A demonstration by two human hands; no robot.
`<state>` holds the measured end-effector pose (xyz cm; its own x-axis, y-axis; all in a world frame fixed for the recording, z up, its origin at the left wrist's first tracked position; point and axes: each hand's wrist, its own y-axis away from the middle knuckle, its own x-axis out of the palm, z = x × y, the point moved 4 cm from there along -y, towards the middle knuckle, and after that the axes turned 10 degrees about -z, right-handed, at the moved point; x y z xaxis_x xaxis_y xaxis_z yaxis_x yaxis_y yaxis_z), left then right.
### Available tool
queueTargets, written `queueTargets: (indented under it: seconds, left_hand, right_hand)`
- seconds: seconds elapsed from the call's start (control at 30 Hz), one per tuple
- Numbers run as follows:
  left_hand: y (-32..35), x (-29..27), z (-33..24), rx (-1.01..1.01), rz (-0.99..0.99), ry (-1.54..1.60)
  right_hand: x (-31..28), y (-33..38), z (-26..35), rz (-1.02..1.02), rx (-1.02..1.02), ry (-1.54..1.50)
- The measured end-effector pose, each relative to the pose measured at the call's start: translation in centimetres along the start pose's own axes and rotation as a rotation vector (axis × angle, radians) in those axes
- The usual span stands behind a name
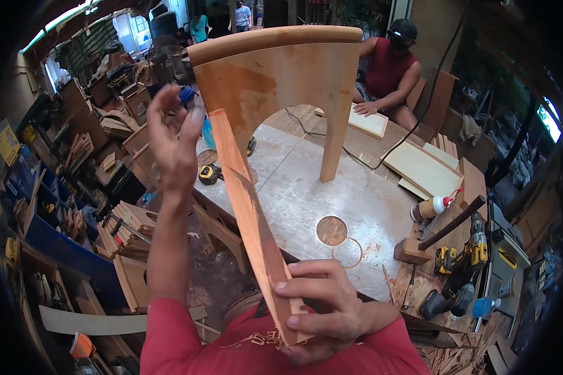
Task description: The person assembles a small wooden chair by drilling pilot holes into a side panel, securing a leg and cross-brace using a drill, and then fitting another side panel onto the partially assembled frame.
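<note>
My right hand [325, 306] grips the lower end of a long, narrow wooden strip [241, 194], fingers wrapped over it close to my body. The strip slants up and away to the left, reddish-brown with a darker streak along it. Raised beside its far end is my left hand [175, 137], fingers apart and holding nothing. Behind the strip, a wooden piece of furniture [269, 72] with a curved, rounded top edge and an arched cutout stands on the workbench [288, 206]. One leg shows at its right; the strip hides part of its left side.
A yellow-black tape measure [209, 174] lies at the bench's left. On the right are a glue bottle [430, 208], a wooden mallet [411, 251], a chisel [409, 287] and cordless drills [477, 244]. A black cable [372, 166] crosses the far side, where a co-worker [391, 72] handles a framed panel [370, 123].
</note>
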<state>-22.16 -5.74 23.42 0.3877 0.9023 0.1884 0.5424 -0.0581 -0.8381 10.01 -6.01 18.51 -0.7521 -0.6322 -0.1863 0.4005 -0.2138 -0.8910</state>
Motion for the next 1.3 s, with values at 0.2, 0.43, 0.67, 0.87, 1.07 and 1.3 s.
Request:
queueTargets:
  seconds: [0.2,0.43,0.67,0.87,1.07,1.3]
  left_hand:
    - [-9.2,5.8,9.8,-0.229,0.370,0.065]
    - [-9.1,2.8,10.6,-0.100,0.266,0.239]
    - [-9.4,1.4,12.0,-0.061,0.077,0.176]
    - [-9.9,3.3,12.7,0.023,0.041,0.103]
    - [-11.3,1.3,15.3,-0.106,0.085,0.146]
    - [-11.0,1.1,15.1,-0.011,0.081,0.122]
  right_hand:
    - [0.9,3.7,0.7,-0.143,-0.049,0.156]
    - [0.6,8.0,-0.9,-0.478,0.093,0.369]
    - [-5.5,7.4,-10.7,-0.782,0.180,0.438]
    - [-9.0,4.7,-14.9,-0.872,0.195,0.557]
    - [-6.4,6.0,-15.1,-0.847,0.249,0.369]
    - [-4.9,4.7,-14.3,-0.957,0.225,0.408]
